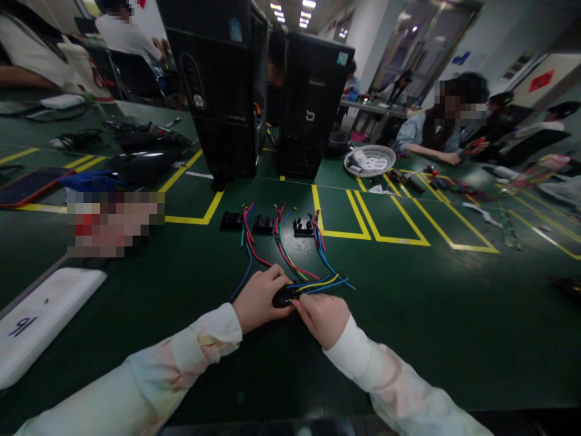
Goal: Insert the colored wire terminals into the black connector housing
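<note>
My left hand [258,298] and my right hand [323,316] meet over a small black connector block [284,297] on the green table. Both hands are closed round it, fingers curled. Coloured wires [318,283], red, blue, yellow and green, run out of the block to the right and back. Farther off lie three more black connector blocks [265,224] in a row, each with coloured wires [247,224] rising from it. Both my sleeves are pale.
Two tall black computer cases [227,79] stand behind the row of blocks. A white basket [370,161] sits at the back right near seated people. Yellow tape lines [385,224] mark the table. A white board [40,318] lies at the left.
</note>
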The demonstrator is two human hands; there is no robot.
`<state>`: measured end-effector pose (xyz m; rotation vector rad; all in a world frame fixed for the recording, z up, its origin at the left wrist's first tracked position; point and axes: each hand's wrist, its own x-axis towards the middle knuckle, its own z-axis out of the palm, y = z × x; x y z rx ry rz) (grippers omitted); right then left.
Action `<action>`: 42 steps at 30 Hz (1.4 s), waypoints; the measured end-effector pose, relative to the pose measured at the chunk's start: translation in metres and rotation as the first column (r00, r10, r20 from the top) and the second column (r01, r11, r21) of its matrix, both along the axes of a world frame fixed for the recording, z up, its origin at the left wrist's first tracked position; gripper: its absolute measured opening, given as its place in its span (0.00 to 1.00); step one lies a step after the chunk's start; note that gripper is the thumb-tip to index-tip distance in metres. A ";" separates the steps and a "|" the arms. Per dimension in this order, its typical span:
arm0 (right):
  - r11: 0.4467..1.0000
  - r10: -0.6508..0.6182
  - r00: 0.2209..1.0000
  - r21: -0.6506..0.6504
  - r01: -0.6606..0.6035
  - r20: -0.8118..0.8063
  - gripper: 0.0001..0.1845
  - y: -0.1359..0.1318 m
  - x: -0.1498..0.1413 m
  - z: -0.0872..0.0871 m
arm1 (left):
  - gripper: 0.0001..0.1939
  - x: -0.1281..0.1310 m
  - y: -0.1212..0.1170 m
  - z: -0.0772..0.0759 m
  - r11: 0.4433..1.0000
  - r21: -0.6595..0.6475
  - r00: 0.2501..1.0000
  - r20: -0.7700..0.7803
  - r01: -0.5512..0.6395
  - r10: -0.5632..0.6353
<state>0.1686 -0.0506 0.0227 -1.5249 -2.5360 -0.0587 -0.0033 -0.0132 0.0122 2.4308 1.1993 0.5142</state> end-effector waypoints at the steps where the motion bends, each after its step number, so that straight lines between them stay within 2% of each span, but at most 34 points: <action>1: 1.000 0.010 1.000 0.015 -0.010 -0.003 0.15 0.000 0.001 -0.001 | 0.16 0.000 0.000 0.000 1.000 0.003 1.000 0.006 0.004 -0.004; 10: 0.961 0.171 0.983 0.232 -0.151 -0.068 0.17 0.006 0.004 -0.005 | 0.15 0.001 -0.001 0.004 1.000 -0.008 0.999 -0.041 -0.018 0.018; 13: 0.956 0.208 0.977 0.219 -0.194 -0.045 0.16 0.007 0.004 -0.004 | 0.15 0.002 -0.002 0.004 1.000 -0.009 0.998 -0.052 -0.024 0.024; 20: 0.971 0.193 0.980 0.133 -0.197 0.037 0.12 0.006 0.004 -0.004 | 0.16 0.001 -0.001 0.003 1.000 -0.017 0.998 -0.064 -0.026 0.025; 29: 0.927 0.264 0.965 0.274 -0.254 0.003 0.16 0.007 0.004 -0.004 | 0.18 0.001 -0.001 0.001 0.999 -0.020 0.996 -0.082 -0.044 0.042; 36: 0.935 0.227 0.973 0.288 -0.208 -0.034 0.16 0.009 0.003 -0.005 | 0.17 0.001 -0.001 0.003 1.000 -0.010 0.997 -0.076 -0.027 0.026; 42: 0.967 0.132 0.991 0.220 -0.132 0.014 0.15 0.005 0.001 -0.003 | 0.17 0.002 -0.001 0.003 1.000 -0.012 0.997 -0.073 -0.025 0.025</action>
